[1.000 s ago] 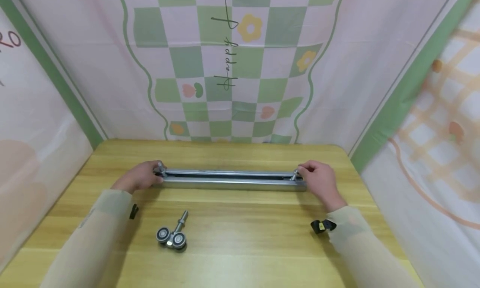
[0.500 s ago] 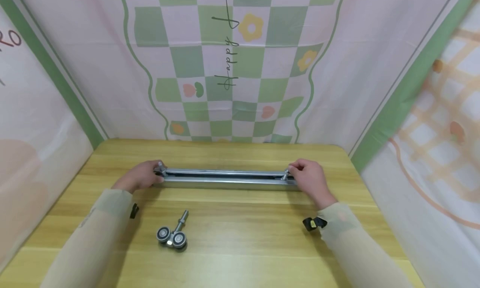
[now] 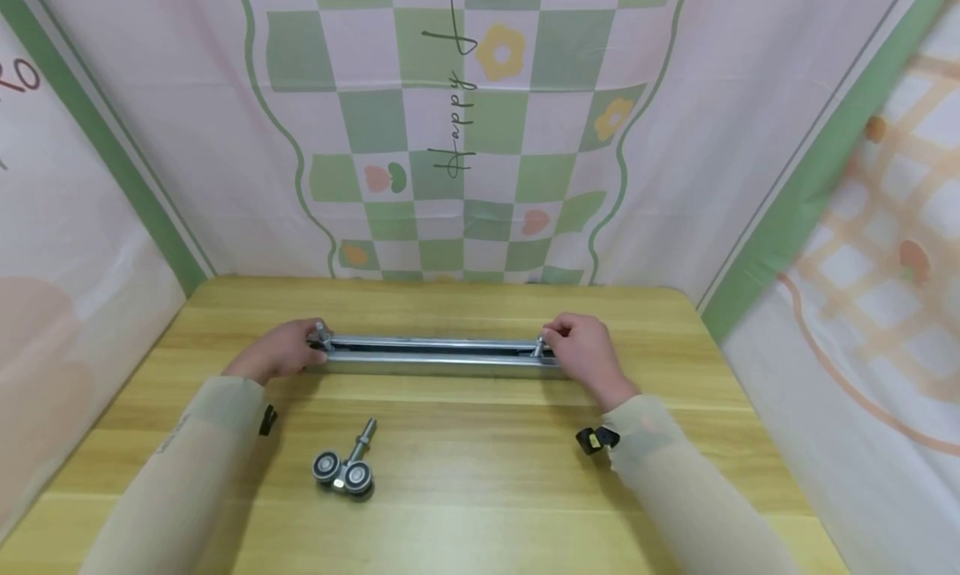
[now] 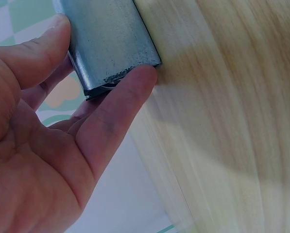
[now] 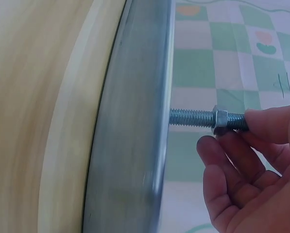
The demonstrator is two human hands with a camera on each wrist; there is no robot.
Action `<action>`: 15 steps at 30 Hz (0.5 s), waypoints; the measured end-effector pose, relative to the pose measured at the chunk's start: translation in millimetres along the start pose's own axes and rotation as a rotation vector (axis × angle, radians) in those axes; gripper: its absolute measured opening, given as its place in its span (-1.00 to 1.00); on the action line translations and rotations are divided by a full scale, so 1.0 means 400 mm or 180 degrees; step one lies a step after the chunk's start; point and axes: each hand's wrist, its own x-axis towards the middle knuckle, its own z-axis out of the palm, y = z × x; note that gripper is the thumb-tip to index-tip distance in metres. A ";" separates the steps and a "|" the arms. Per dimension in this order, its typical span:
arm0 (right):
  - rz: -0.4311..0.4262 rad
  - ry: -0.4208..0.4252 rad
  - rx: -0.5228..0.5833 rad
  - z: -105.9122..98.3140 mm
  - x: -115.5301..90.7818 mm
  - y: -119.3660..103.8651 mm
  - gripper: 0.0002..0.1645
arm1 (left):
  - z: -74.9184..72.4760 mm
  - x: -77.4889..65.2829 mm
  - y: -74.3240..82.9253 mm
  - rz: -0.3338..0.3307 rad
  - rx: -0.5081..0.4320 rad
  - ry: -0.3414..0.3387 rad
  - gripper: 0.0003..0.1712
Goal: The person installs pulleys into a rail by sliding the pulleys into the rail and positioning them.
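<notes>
A metal channel rail (image 3: 435,365) lies across the table with its slot facing up. My left hand (image 3: 283,350) grips its left end; in the left wrist view the thumb is at one side and a finger (image 4: 115,111) lies against the rail's end. A threaded bolt (image 3: 322,335) sticks up from the slot beside this hand. My right hand (image 3: 588,354) pinches the tip of another threaded bolt (image 5: 191,118), just beyond its hex nut (image 5: 220,120). That bolt rises from the slot near the right end; whatever is below it is hidden inside the rail.
A roller trolley (image 3: 345,473) with wheels and a threaded bolt lies on the wooden table (image 3: 487,475), nearer than the rail. Printed curtains (image 3: 465,125) stand behind the table and at both sides.
My right hand has slid the bolt leftward along the slot, away from the rail's right end. The left hand and the loose roller trolley have stayed in place.
</notes>
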 end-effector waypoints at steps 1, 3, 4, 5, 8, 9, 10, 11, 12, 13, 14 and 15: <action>-0.0003 -0.0017 0.0010 0.005 0.001 -0.006 -0.84 | 0.000 0.000 0.000 0.0000 -0.0003 0.0004 -0.64; -0.0010 -0.0060 0.0036 0.015 0.005 -0.017 -0.84 | -0.001 0.000 0.000 -0.0002 -0.0009 0.0009 -0.65; -0.0015 -0.0074 0.0042 0.020 0.006 -0.022 -0.84 | -0.001 0.000 0.001 -0.0005 -0.0007 0.0014 -0.66; -0.0015 -0.0092 0.0056 0.025 0.007 -0.027 -0.85 | -0.001 0.001 0.001 -0.0008 -0.0012 0.0014 -0.67; -0.0053 -0.0146 0.0092 0.041 0.011 -0.040 -0.84 | -0.001 0.001 0.002 -0.0024 -0.0012 0.0010 -0.67; -0.0059 -0.0162 0.0097 0.046 0.012 -0.046 -0.84 | 0.000 0.001 0.002 -0.0031 -0.0014 0.0006 -0.66; -0.0064 -0.0178 0.0102 0.050 0.013 -0.051 -0.84 | 0.000 0.000 0.003 -0.0038 -0.0022 0.0002 -0.66; -0.0071 -0.0188 0.0103 0.055 0.013 -0.057 -0.84 | 0.000 0.000 0.004 -0.0043 -0.0032 -0.0001 -0.66; -0.0083 -0.0195 0.0101 0.060 0.014 -0.063 -0.84 | 0.000 0.000 0.004 -0.0050 -0.0035 0.0001 -0.65; -0.0087 -0.0205 0.0101 0.065 0.016 -0.069 -0.85 | 0.000 -0.002 0.003 -0.0049 -0.0036 0.0004 -0.65; -0.0096 -0.0217 0.0097 0.069 0.016 -0.075 -0.84 | 0.001 -0.002 0.003 -0.0053 -0.0043 0.0007 -0.66; -0.0112 -0.0240 0.0080 0.074 0.018 -0.081 -0.84 | 0.000 -0.004 0.002 -0.0053 -0.0048 0.0005 -0.65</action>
